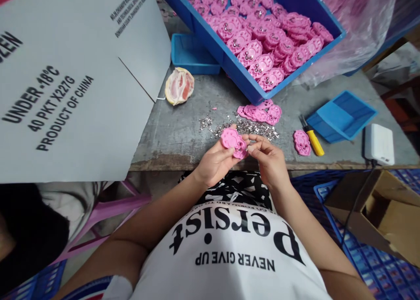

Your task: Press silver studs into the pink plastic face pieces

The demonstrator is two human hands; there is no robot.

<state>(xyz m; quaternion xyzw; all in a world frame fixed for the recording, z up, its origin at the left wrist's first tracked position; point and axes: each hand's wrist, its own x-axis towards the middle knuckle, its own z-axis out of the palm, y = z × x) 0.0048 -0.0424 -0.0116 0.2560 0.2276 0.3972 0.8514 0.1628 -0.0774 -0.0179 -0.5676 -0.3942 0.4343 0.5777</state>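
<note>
At the far left we see part of another person in black (36, 234), and above them a big pale carton (75, 72) printed with dark lettering. A pink stool (108, 212) shows below the carton's edge. Next, on the grey table (183, 134), we find a cut fruit (179, 86) just beside a shallow blue tray (195, 57).

Then comes the left hand (211, 165) at the table's front edge, its thumb pressed on a pink plastic piece (230, 138) that lies across its fingers. So the piece is here, between both hands, with its far end toward the right hand (271, 160). That hand's thumb and fingertips are drawn narrow at the piece's right edge — we cannot tell whether they pinch a small part.

Beyond the hands lie scattered small metal parts (256, 128), then a heap of pink pieces (259, 112), and behind these a large blue bin (226, 59) of pink pieces bearing shiny bits.

Farther right we see a pair of stacked-looking pink shapes (302, 142) beside a yellow-handled screwdriver (315, 143) — its tip near a small blue bin (344, 116) — and lastly a white device (379, 144) with a cable.
</note>
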